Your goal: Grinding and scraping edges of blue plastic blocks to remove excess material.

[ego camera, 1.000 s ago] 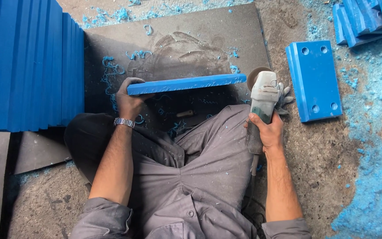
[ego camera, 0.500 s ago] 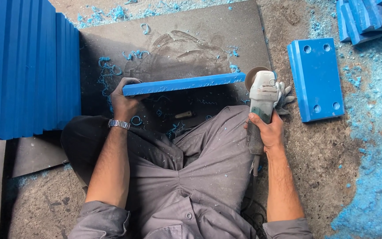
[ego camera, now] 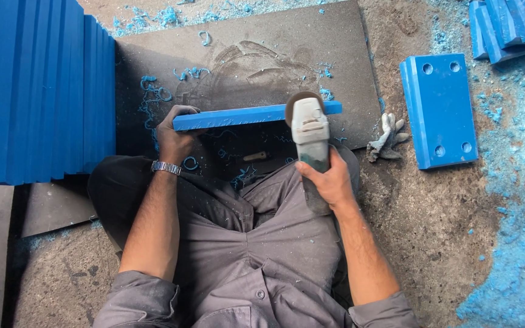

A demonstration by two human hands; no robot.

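Head view is showing the left hand (ego camera: 174, 136) clamping the nine o'clock end of a blue plastic slab (ego camera: 238, 116) standing on edge on a dark mat (ego camera: 244, 54), while the right hand (ego camera: 330, 179) is wrapping shut around an angle grinder (ego camera: 308, 130) whose disc is meeting the slab's top edge toward three o'clock. With only one hand steadying it, the slab could be tipping or kicking; bare fingers are lying near the disc. A grey glove (ego camera: 387, 136) is lying unused on the floor at three o'clock.
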